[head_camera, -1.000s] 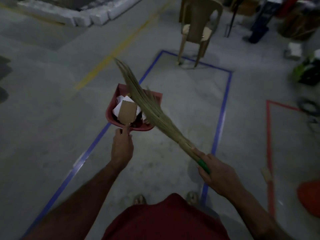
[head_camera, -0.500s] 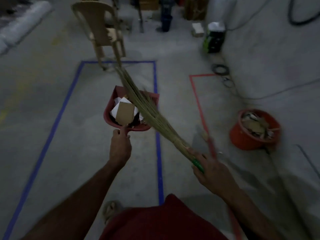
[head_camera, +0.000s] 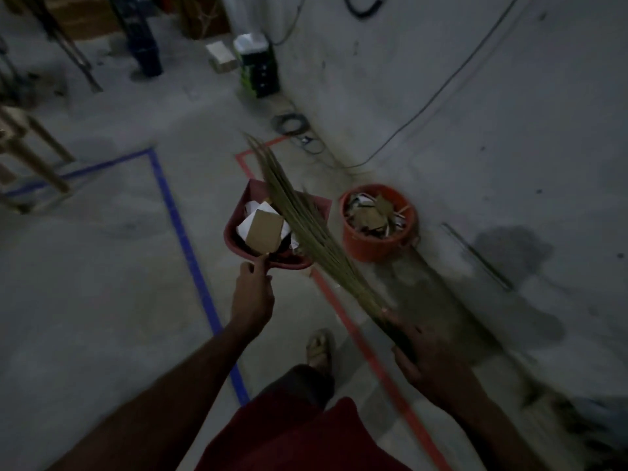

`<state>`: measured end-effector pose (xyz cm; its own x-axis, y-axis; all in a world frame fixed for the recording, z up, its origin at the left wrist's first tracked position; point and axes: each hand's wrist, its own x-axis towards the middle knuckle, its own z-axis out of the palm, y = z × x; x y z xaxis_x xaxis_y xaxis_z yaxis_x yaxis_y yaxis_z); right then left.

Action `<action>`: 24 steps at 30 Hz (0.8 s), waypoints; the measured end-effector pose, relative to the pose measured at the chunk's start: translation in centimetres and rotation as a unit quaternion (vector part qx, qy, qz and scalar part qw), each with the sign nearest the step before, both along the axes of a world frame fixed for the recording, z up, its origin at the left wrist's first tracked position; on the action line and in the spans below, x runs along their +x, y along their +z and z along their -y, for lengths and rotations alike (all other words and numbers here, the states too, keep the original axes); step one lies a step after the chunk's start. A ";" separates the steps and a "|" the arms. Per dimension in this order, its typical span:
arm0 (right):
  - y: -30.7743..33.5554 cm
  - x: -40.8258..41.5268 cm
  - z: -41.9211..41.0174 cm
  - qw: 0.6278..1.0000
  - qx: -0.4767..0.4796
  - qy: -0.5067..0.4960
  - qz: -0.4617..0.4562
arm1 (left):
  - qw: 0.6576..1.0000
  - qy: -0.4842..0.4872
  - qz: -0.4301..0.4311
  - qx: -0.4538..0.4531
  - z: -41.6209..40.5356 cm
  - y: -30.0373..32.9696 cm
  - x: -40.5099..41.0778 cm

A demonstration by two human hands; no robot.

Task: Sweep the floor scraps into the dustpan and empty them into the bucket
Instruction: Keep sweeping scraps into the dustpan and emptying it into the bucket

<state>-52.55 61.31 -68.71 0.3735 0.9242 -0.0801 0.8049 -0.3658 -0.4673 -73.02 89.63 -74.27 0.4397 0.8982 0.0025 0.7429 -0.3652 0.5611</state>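
Head view:
Left hand [head_camera: 252,297]: fingers curled round the handle of the red plastic dustpan [head_camera: 234,237], held above the floor.
Dustpan load: brown cardboard scraps [head_camera: 263,229] and white paper pieces.
Right hand [head_camera: 430,355]: clenched on the straw grass broom [head_camera: 306,226], whose bristles point to 11 o'clock across the dustpan.
Orange round bucket [head_camera: 380,248]: at 3 o'clock, just beside the dustpan, holding cardboard scraps, against the grey wall [head_camera: 475,113].

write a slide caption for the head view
Left hand carries loaded dustpan, right hand the broom, near the bucket.
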 end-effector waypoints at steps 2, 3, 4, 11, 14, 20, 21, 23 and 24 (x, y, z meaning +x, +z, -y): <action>-0.9 3.4 0.0 1.000 -0.006 -0.021 0.001 | 0.999 -0.035 -0.001 -0.008 -1.0 -1.1 4.9; -1.2 5.0 -0.1 0.999 -0.012 -0.035 0.001 | 0.999 -0.052 -0.008 -0.009 -1.6 -1.7 7.2; -1.4 6.7 -0.3 0.998 -0.021 -0.054 -0.003 | 0.998 -0.065 -0.014 -0.013 -2.2 -2.2 9.5; -2.5 16.9 -1.9 0.990 -0.056 -0.128 -0.019 | 0.991 -0.119 -0.041 -0.043 -5.5 -4.3 23.9; -3.1 21.1 -2.7 0.986 -0.072 -0.148 -0.016 | 0.988 -0.121 -0.067 -0.065 -6.9 -5.9 28.6; -5.5 30.6 -5.0 0.985 -0.075 -0.147 -0.041 | 0.978 -0.113 -0.128 -0.123 -9.5 -10.2 36.9; -5.8 32.3 -5.4 0.986 -0.076 -0.143 -0.042 | 0.975 -0.112 -0.145 -0.124 -9.9 -10.7 38.3; -6.6 36.1 -6.1 0.986 -0.087 -0.136 -0.051 | 0.969 -0.108 -0.184 -0.121 -10.6 -11.3 41.1; -7.0 38.0 -6.6 0.987 -0.094 -0.125 -0.047 | 0.968 -0.105 -0.196 -0.118 -10.9 -11.6 42.5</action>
<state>-14.53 67.88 -75.67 0.5704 0.7698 -0.2863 0.6348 -0.6344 -0.4410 -30.47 100.54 -85.89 0.5381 0.7442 -0.3957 0.8388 -0.4271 0.3376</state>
